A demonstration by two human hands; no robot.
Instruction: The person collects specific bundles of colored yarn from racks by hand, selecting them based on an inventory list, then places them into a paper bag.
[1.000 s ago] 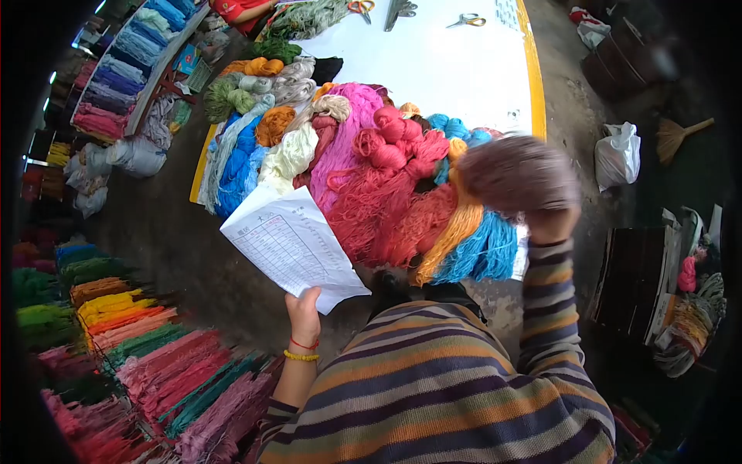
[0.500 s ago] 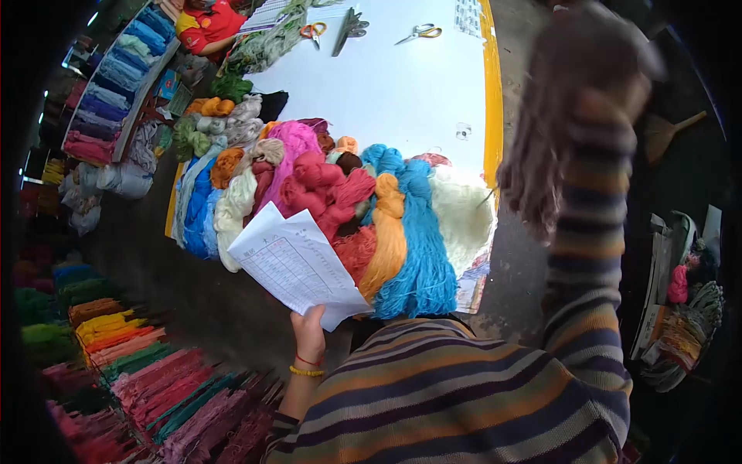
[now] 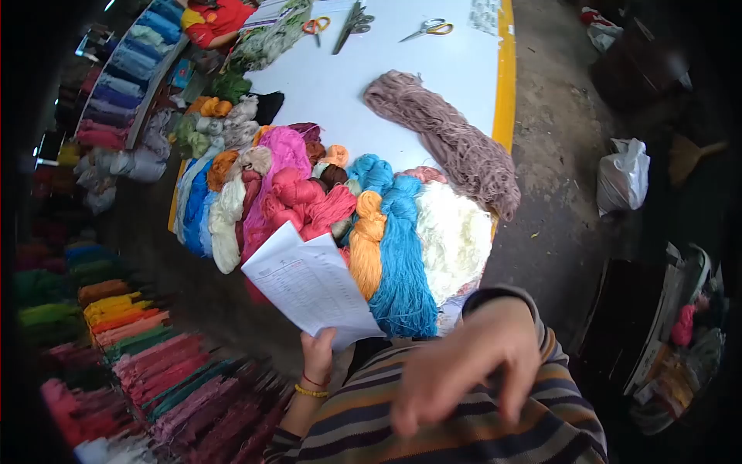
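My left hand (image 3: 317,357), with a yellow bracelet at its wrist, grips white sheets of paper (image 3: 309,286) by their lower edge. The top sheet carries a printed grid. My right hand (image 3: 471,359) is blurred in front of my striped top, its fingers apart and holding nothing. A mauve-brown yarn hank (image 3: 448,139) lies slantwise on the white table (image 3: 348,93). Below it are a cream hank (image 3: 452,240), a long blue hank (image 3: 403,263) and an orange hank (image 3: 368,247). Red yarn (image 3: 305,203) sits just above the papers.
Scissors with yellow handles (image 3: 429,29), orange-handled scissors (image 3: 316,28) and a dark metal clip (image 3: 353,28) lie at the table's far side. A person in red (image 3: 212,23) is at the upper left. Coloured yarn rows (image 3: 147,348) fill the lower left; a white bag (image 3: 623,176) is on the floor.
The mauve-brown hank, earlier raised in my right hand, now lies on the table. My right hand has let it go and come down and left, in front of my body. My left hand still holds the papers.
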